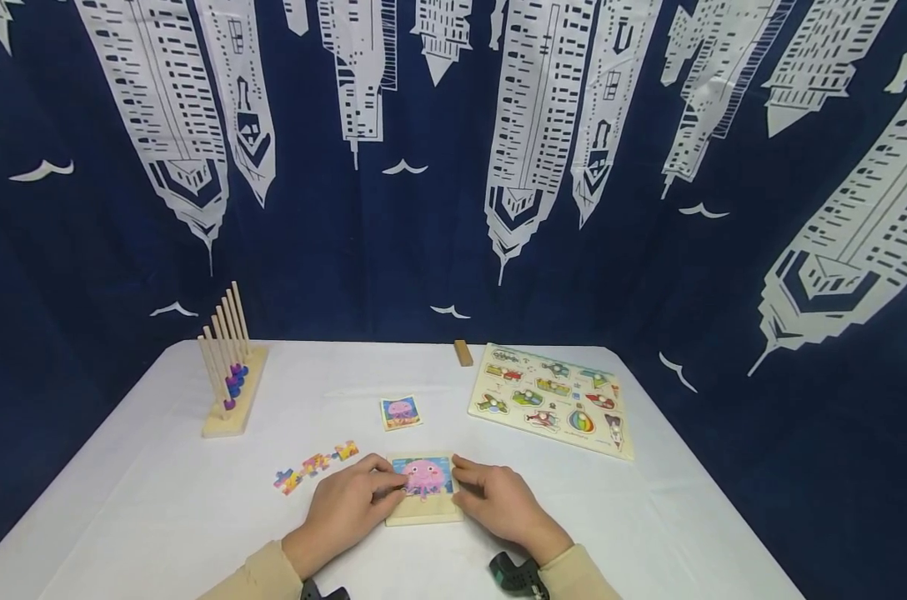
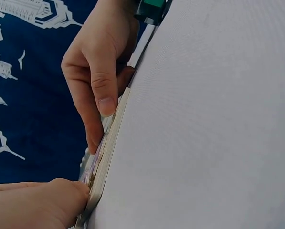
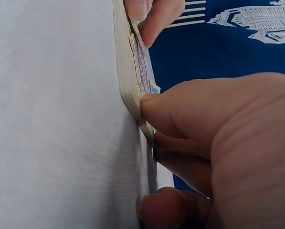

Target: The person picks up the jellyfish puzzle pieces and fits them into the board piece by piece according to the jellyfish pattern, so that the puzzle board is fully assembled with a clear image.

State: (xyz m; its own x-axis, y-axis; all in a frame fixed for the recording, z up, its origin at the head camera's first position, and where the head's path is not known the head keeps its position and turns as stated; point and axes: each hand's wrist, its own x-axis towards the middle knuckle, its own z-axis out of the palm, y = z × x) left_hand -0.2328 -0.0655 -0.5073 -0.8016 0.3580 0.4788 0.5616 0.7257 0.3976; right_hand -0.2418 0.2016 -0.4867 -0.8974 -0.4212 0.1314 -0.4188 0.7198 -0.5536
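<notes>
A small wooden jigsaw board (image 1: 433, 511) lies on the table between my two hands. Fitted pieces show a pink octopus (image 1: 424, 473) on blue, while the board's near strip is bare wood. My left hand (image 1: 348, 508) grips the board's left side, index finger and thumb reaching over the picture's edge; whether a piece sits under those fingertips is hidden. At the right side, my right hand (image 1: 502, 502) holds the edge, and its thumb (image 3: 159, 112) presses near a corner in the right wrist view. Loose puzzle pieces (image 1: 316, 464) lie in a slanting row beyond my left hand.
Behind the board lies a small octopus picture card (image 1: 400, 412). A peg stand (image 1: 232, 423) with purple and blue beads rises at the left. To the back right are a large vehicle puzzle board (image 1: 551, 400) and a small brown block (image 1: 463, 353).
</notes>
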